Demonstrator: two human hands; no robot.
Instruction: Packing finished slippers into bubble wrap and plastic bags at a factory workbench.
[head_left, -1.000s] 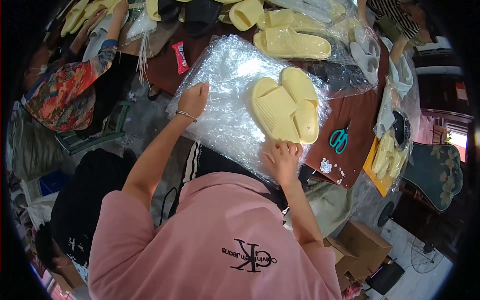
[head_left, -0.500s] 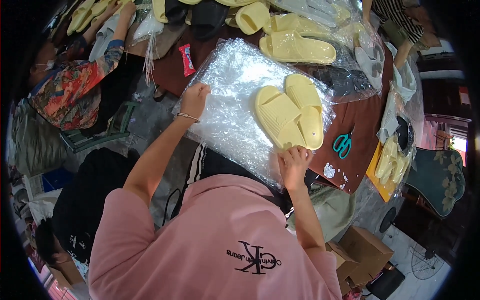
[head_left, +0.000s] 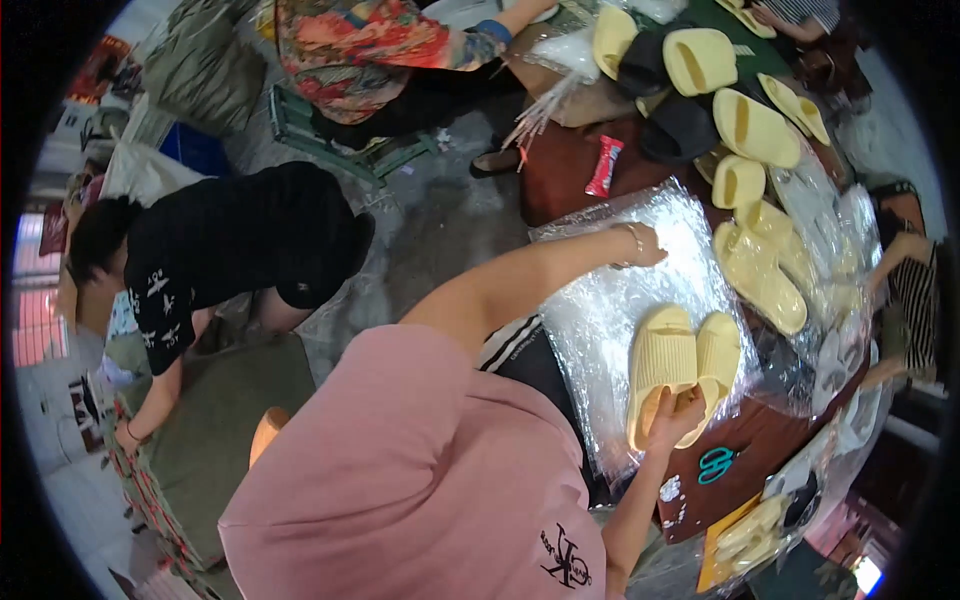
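The right hand (head_left: 678,412) curls its fingers around the near end of a pair of pale yellow slippers (head_left: 682,366), gripping them where they lie side by side on a clear plastic bag (head_left: 610,310) spread over the brown table (head_left: 740,450). The left hand (head_left: 642,244) presses flat and open on the bag's far edge, well apart from the slippers. Teal scissors (head_left: 715,465) lie just beyond the right hand, and more yellow slippers (head_left: 760,270) sit farther along the table.

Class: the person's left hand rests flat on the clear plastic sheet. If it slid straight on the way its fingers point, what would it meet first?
Probably the pale yellow slippers beyond the sheet; the left hand points toward them, though depth is unclear.
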